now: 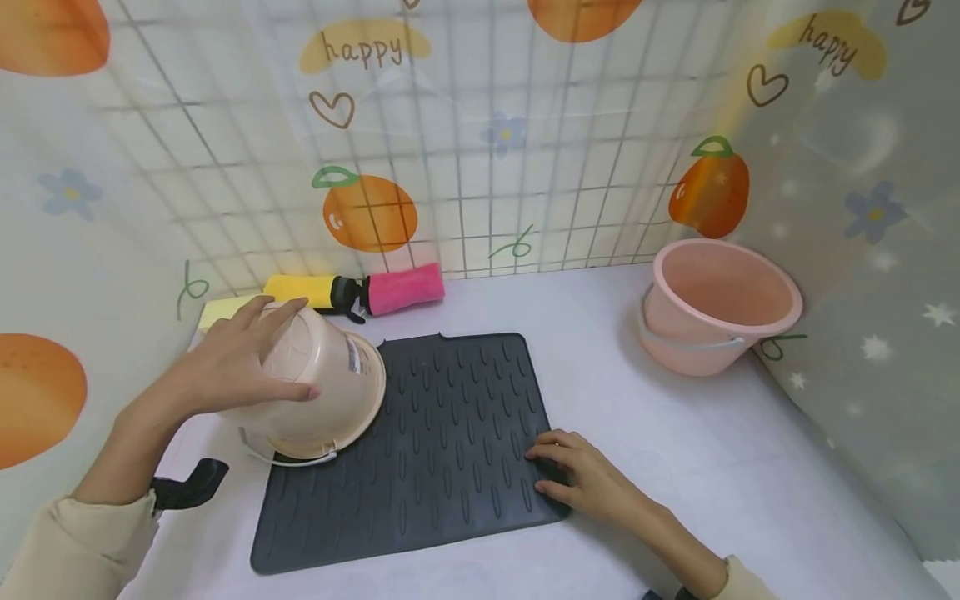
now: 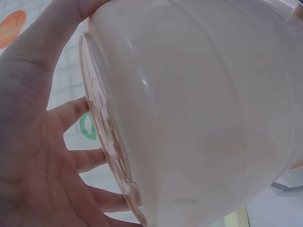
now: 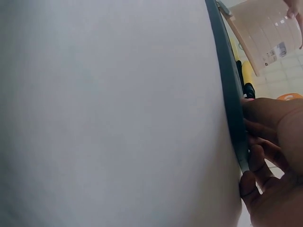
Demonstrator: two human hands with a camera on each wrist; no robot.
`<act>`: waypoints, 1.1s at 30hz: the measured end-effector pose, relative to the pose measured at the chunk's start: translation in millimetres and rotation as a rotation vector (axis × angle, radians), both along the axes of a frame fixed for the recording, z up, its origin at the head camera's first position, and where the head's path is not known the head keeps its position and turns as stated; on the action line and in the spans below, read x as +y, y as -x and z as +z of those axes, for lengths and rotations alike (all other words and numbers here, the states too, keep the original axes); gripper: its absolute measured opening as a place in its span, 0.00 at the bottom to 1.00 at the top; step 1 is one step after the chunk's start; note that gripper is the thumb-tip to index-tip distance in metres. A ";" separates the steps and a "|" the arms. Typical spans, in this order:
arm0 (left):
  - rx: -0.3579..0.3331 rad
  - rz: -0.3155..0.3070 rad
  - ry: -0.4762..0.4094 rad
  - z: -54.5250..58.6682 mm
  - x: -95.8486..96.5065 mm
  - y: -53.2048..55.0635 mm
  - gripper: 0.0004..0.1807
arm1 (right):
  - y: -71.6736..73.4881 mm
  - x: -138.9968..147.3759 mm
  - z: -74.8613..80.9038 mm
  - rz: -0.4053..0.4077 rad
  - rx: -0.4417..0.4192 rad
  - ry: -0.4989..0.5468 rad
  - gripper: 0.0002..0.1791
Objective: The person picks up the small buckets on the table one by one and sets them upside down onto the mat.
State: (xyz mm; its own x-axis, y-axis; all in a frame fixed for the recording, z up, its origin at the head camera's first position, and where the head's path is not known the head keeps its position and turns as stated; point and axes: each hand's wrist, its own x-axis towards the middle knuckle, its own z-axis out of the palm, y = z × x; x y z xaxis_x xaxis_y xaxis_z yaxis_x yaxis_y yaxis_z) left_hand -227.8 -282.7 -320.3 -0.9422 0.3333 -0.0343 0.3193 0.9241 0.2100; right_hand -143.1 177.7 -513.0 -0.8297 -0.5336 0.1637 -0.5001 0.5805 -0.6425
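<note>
On the left, my left hand (image 1: 232,367) grips a pale pink bucket (image 1: 348,417) round its base, fingers and thumb spread over it. The bucket is tilted, its mouth facing down and right, over the upper left of a dark grey ridged mat (image 1: 442,442). Its white handle (image 1: 288,461) hangs at the near side. In the left wrist view, the fingertips reach the rim of the bucket's base (image 2: 109,142). My right hand (image 1: 592,483) rests at the mat's right edge, fingers loosely bent, with fingertips right at the edge in the right wrist view.
A second pink bucket (image 1: 697,354) stands upright at the back right. Behind the mat lie a yellow roll (image 1: 300,288) and a pink roll (image 1: 407,289) with black ends. A pale yellow item (image 1: 225,308) sits behind the left hand. Printed curtains (image 1: 450,142) surround the white table (image 1: 592,333).
</note>
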 end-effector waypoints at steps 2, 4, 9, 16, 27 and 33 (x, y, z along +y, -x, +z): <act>-0.012 -0.004 0.009 0.6 1.8 1.7 0.66 | -0.1 0.1 0.0 -0.002 0.006 -0.001 0.20; -0.020 -0.007 0.011 1.2 3.5 3.3 0.65 | -0.1 0.3 -0.1 -0.002 0.005 0.002 0.19; -0.034 -0.019 0.019 1.6 8.6 8.3 0.65 | -0.4 1.3 -0.9 -0.005 0.001 0.005 0.19; -0.047 -0.075 0.039 -0.5 18.4 20.0 0.64 | -0.5 1.4 -1.1 -0.007 0.000 0.002 0.19; -0.091 -0.096 0.036 -4.6 20.7 36.0 0.61 | 0.9 1.7 -1.1 -0.011 0.018 -0.026 0.19; -0.120 -0.080 0.040 -5.5 21.6 37.0 0.63 | 1.6 1.8 -2.1 -0.009 0.017 -0.029 0.18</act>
State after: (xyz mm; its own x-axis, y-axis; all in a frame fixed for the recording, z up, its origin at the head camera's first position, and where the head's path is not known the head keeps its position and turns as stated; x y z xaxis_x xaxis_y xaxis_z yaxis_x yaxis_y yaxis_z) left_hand -264.8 -261.1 -325.8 -0.9010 0.4031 -0.1603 0.3669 0.9053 0.2143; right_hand -144.6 179.5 -515.1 -0.8317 -0.5309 0.1627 -0.5058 0.6033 -0.6167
